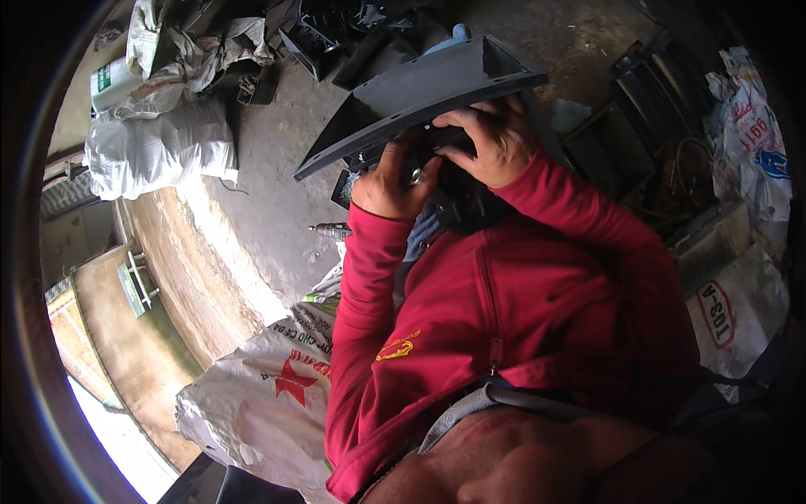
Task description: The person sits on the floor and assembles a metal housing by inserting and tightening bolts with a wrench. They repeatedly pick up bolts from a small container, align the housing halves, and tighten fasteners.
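Note:
A dark grey, shallow tray-like casing [420, 82] is tilted up in front of me, its near edge toward my chest. My right hand [497, 141] is bent round that near edge, thumb and fingers closed on it. Just left of it, my left hand [393, 183] sits under the same edge, thumb and forefinger brought close together. A small shiny metal piece [416, 175] shows between them; its kind is too small to tell. The dark parts beneath the casing's edge are in shadow, and several fingertips are hidden there.
On the floor left of my arm lies a power driver [330, 230], beside a small container of loose metal bits [345, 186]. White sacks [164, 149] are piled at far left, another sack [252, 403] at near left. More dark casings [672, 84] stand at right.

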Demonstrator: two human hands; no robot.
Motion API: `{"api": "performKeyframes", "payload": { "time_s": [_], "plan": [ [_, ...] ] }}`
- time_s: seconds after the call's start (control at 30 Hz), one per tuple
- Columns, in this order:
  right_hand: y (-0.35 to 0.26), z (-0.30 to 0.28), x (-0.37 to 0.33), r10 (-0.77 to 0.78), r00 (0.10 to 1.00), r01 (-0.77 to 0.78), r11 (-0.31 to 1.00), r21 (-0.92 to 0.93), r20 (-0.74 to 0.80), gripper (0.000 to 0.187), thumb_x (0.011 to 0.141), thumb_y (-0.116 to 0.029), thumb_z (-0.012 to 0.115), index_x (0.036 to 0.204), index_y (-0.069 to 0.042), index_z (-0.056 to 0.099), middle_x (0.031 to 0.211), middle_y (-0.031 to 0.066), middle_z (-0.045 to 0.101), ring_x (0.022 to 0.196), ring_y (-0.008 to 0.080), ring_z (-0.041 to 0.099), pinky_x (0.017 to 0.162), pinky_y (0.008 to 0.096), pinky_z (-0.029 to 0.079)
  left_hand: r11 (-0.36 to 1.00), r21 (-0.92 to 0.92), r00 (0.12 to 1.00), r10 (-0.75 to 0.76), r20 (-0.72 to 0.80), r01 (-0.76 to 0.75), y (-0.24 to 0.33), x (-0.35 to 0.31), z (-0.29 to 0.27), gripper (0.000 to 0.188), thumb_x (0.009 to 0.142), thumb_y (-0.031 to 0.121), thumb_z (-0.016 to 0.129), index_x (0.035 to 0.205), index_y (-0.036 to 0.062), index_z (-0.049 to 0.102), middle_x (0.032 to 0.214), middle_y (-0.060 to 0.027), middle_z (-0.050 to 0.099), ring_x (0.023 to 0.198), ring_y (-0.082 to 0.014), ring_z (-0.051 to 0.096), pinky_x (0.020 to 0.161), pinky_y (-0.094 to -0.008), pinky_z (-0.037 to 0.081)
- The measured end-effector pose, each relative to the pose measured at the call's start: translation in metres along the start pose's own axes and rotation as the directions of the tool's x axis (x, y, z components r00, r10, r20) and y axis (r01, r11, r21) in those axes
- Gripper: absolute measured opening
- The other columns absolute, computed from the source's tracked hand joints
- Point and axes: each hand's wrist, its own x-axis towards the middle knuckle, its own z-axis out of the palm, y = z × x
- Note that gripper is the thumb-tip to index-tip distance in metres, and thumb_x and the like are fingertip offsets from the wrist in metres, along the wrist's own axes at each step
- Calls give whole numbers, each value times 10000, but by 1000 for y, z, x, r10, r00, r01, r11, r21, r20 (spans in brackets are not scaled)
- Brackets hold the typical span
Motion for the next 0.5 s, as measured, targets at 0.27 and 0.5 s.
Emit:
{"api": "performKeyframes", "payload": {
  "time_s": [0.27, 0.5],
  "plan": [
    [-2, 4, -4, 77, 995, -77, 997, -4, 64, 582, 646, -166, 844, 1152, -154, 558, 1071, -106, 684, 1059, 163, 604, 986, 405, 362, 963, -176, 978, -191, 86, 204, 11, 0, 0, 533, 795, 247, 778, 1246, 59, 564, 858, -147, 712, 752, -266, 724, 649, -317, 551],
    [1, 2, -7, 47, 998, -47, 999, -5, 52, 583, 654, -168, 838, 1172, -185, 570, 1069, -106, 685, 1064, 168, 606, 1013, 405, 343, 910, -370, 981, -161, 108, 190, 13, -3, 2, 563, 816, 200, 764, 1293, 24, 522, 660, -32, 622, 579, -74, 564, 570, -221, 448]
  ]
}}
